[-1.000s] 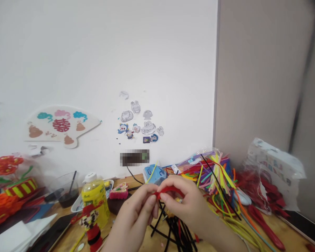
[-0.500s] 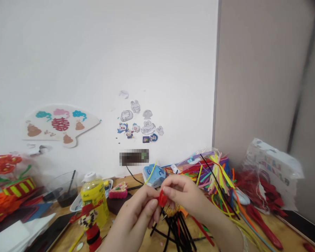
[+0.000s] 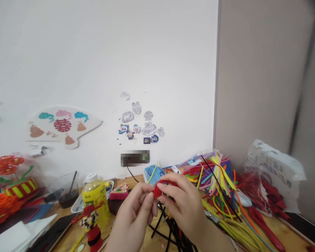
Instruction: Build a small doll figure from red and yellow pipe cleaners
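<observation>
My left hand [image 3: 132, 217] and my right hand [image 3: 183, 206] meet over the wooden desk [image 3: 136, 180], pinching a bent red pipe cleaner [image 3: 159, 189] between their fingertips. Its far end disappears under my right fingers. Below my hands hangs a bunch of black pipe cleaners [image 3: 170, 229], partly hidden by them. A small pair of pliers or scissors [image 3: 212, 216] lies among yellow pipe cleaners [image 3: 233, 232] to the right of my right hand.
A yellow bottle [image 3: 95, 201] and a red pipe-cleaner figure [image 3: 90, 220] stand left of my hands. Beyond them are a blue box [image 3: 153, 174] and a heap of multicoloured pipe cleaners [image 3: 207, 175]. Orange-red pipe-cleaner flowers [image 3: 5, 168] sit far left; a white wall rises behind.
The red pipe cleaner has gone from a small bunch to a bent loop across my right fingers. My hands have risen slightly, and my right hand now covers the yellowish piece below.
</observation>
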Demonstrator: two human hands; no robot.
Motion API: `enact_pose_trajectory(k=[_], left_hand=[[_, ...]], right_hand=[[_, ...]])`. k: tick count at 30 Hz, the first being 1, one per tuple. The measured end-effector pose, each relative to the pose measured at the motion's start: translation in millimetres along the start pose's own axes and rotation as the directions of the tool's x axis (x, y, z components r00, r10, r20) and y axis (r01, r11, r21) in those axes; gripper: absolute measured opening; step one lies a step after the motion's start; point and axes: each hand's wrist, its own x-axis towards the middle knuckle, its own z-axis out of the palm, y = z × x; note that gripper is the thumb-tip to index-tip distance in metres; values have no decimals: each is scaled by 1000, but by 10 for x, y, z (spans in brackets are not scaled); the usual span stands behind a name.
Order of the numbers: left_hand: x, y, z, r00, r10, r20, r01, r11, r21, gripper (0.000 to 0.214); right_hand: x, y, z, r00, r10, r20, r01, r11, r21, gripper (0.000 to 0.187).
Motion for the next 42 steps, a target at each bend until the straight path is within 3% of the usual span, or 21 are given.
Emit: enact_pose_trajectory(k=[6,13,17,24,27,31,36,42], left_hand=[[-10,-34,56,999,0,-35,-1,1000,-16,27],[1,-55,80,995,57,-83,-51,996,73,25],[-27,-23,76,989,90,-115,-68,981,183,21],[-36,-65,4,995,69,-71,-43,947,318,24],[-8,-69,-37,998,49,-37,-37,959,280,24],[15,-36,-48,999,29,16,-31,973,228,24],[11,-12,-19,998,13,56,-24,979,201,24],[44,-37,9,991,-62,116,41,983,180,22]], right_hand=[[-38,-87,68,994,55,-90,-51,997,53,14],[-40,-105,88,997,52,-65,-46,995,89,17],[14,-112,74,1000,-9,-29,11,997,71,15],[61,-72,32,992,-121,41,124,989,-82,13],[72,-13,-34,988,-93,124,97,995,-32,10],[95,66,-108,977,-45,207,6,983,185,14],[91,138,-55,972,109,209,-180,916,359,15],[103,133,-60,963,192,192,-251,898,362,14]])
